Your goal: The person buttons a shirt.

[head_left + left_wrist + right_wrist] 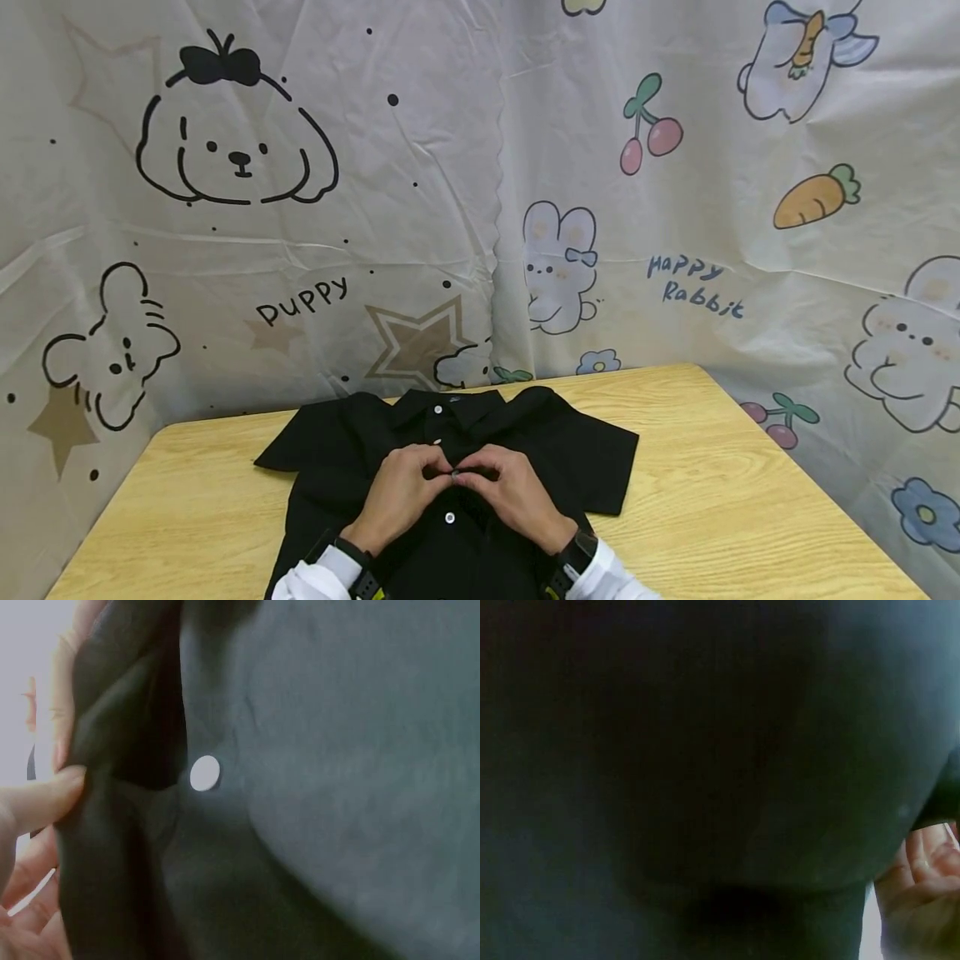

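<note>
A black short-sleeved shirt (607, 467) lies front side up on the table, its collar at the far side. My left hand (401, 492) and my right hand (517, 492) meet at the shirt's front placket, thumb and forefinger of each pinching the cloth around a small button (454, 473) that the fingertips partly cover. Below them a white button (450, 517) shows on the placket. The left wrist view shows a thumb and finger gripping a fold of the black cloth, with a white button (205, 773) beside it. Dark cloth fills most of the right wrist view, a hand (922, 900) at its right edge.
The wooden table (720, 467) extends on both sides of the shirt. Behind it hangs a pale curtain (420, 225) with cartoon prints. More white buttons (438, 409) run up toward the collar. A dark band (581, 550) sits on each wrist.
</note>
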A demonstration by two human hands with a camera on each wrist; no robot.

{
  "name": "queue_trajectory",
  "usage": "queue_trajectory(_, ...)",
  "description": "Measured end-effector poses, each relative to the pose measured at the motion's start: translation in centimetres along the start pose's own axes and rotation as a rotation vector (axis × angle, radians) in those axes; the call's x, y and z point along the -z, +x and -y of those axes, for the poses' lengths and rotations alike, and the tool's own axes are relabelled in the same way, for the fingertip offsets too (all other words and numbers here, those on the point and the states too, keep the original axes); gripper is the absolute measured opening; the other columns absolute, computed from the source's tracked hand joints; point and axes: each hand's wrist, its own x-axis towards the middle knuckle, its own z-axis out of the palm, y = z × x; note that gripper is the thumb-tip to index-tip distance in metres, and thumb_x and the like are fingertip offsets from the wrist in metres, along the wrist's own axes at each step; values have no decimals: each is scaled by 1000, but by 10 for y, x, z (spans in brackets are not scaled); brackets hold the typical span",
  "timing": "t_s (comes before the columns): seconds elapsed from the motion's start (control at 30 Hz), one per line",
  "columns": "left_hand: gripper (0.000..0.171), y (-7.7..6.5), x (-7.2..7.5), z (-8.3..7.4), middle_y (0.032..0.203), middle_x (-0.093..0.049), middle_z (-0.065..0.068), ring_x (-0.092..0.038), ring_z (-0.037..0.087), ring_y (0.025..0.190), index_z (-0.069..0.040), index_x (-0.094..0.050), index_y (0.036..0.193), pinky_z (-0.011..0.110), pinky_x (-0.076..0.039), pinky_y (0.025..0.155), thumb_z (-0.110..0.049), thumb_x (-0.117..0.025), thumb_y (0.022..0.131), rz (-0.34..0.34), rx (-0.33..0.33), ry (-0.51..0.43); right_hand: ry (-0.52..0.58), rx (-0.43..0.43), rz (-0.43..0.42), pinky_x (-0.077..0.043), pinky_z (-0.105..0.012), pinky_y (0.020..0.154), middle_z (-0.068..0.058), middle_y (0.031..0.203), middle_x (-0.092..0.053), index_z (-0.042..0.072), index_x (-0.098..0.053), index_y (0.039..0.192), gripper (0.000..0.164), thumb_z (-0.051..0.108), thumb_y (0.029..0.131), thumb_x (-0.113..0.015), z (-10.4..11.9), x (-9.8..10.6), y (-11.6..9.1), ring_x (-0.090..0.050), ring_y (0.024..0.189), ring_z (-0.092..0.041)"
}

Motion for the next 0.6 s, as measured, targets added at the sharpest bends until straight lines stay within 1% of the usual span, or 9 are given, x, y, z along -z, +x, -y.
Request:
queue_trajectory(0.1, 24, 1, 1, 0, 71, -57, -15, -55, 2, 67, -25, -64, 67, 24, -45, 60, -14, -85, 69, 19, -44, 15, -42, 17, 38, -49, -23, 70, 13, 91, -63, 21, -71, 93, 7, 26, 89, -68, -1, 3, 1, -58, 80, -2)
queue_trajectory(0.17, 21, 1, 2, 0, 72, -57, -14, -55, 3, 68, -23, -66, 70, 24, -45, 60, -14, -84, 72, 49, -71, 11, -43, -4, 73, -48, -22, 68, 12, 90, -62, 20, -69, 93, 7, 26, 91, -66, 0, 3, 2, -57, 77, -2)
queue_trajectory(0.27, 13, 0, 4, 2, 77, -62, -13, -57, 3, 72, -20, -70, 78, 24, -47, 63, -15, -81, 76, 99, -111, 2, -6, -94, 107, -46, -22, 63, 12, 86, -62, 19, -69, 92, 9, 27, 92, -65, 1, 5, 3, -55, 70, -2)
queue_trajectory(0.33, 10, -1, 6, 3, 80, -64, -13, -58, 4, 75, -19, -72, 82, 25, -48, 65, -16, -80, 77, 111, -150, -2, 41, -167, 134, -44, -22, 61, 11, 83, -62, 19, -69, 92, 10, 27, 93, -65, 2, 7, 3, -54, 67, -4)
queue_trajectory(0.43, 10, -1, 6, 6, 82, -61, -15, -55, 2, 76, -20, -74, 83, 24, -47, 66, -19, -81, 76, 81, -211, 39, 152, -278, 172, -45, -23, 63, 7, 83, -64, 15, -71, 91, 10, 24, 91, -67, 4, 9, 4, -56, 69, -8)
queue_trajectory(0.5, 11, -1, 5, 7, 85, -57, -14, -51, 3, 78, -21, -75, 81, 23, -46, 64, -20, -83, 73, 27, -265, 89, 231, -342, 190, -47, -25, 67, 4, 86, -66, 13, -72, 91, 11, 23, 90, -68, 5, 10, 6, -59, 74, -11)
queue_trajectory(0.6, 13, 0, 3, 8, 93, -55, -7, -50, 10, 89, -19, -76, 79, 28, -47, 72, -23, -85, 70, -53, -354, 169, 329, -423, 188, -48, -30, 74, 0, 90, -68, 9, -73, 92, 13, 21, 88, -71, 6, 12, 7, -62, 82, -15)
